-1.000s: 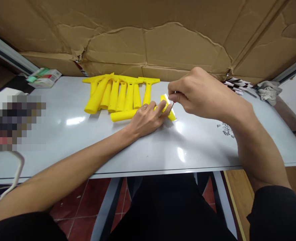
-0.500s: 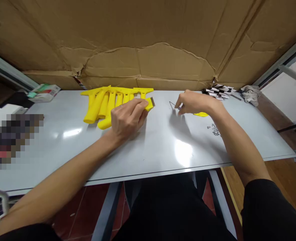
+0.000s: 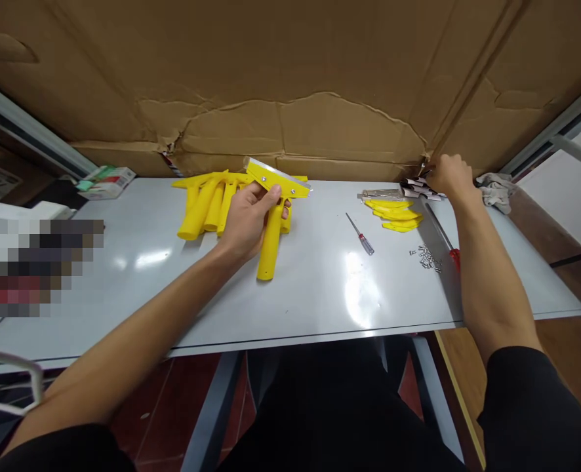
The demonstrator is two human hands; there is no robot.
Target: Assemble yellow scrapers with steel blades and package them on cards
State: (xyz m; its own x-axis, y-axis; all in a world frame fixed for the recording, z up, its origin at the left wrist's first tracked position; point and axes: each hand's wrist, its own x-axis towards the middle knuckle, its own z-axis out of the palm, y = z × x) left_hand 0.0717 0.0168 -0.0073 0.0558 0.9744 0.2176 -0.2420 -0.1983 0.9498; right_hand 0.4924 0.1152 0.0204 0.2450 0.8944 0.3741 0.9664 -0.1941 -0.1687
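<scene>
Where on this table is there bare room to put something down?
Bare: the table along its near edge, and between the left hand and the small screwdriver. Crowded: the scrapers at the back, and the right hand by the blades and screws.

A: Table [image 3: 320, 295] top: smooth grey laminate or coated sheet, glossy, lamp glare mirrored on it. Backing wall [image 3: 290, 78]: brown corrugated cardboard, matt, creased and torn along the lower edge.

B: Scraper [image 3: 272, 216] gripped in the left hand [image 3: 246, 219]: yellow moulded plastic, smooth, slight sheen. A bright metal strip is seen along its head edge. Same plastic on the scraper pile [image 3: 206, 200] and on the loose yellow plates [image 3: 393, 215].

A: Small screwdriver [image 3: 360, 234]: metal shaft, clear plastic handle with red. Screws [image 3: 428, 255]: shiny metal. Rag [image 3: 497, 183]: grey cloth, rumpled, matt.

B: Stack under the right hand [image 3: 450, 176]: black-and-white paper or card, cannot be told apart.
</scene>
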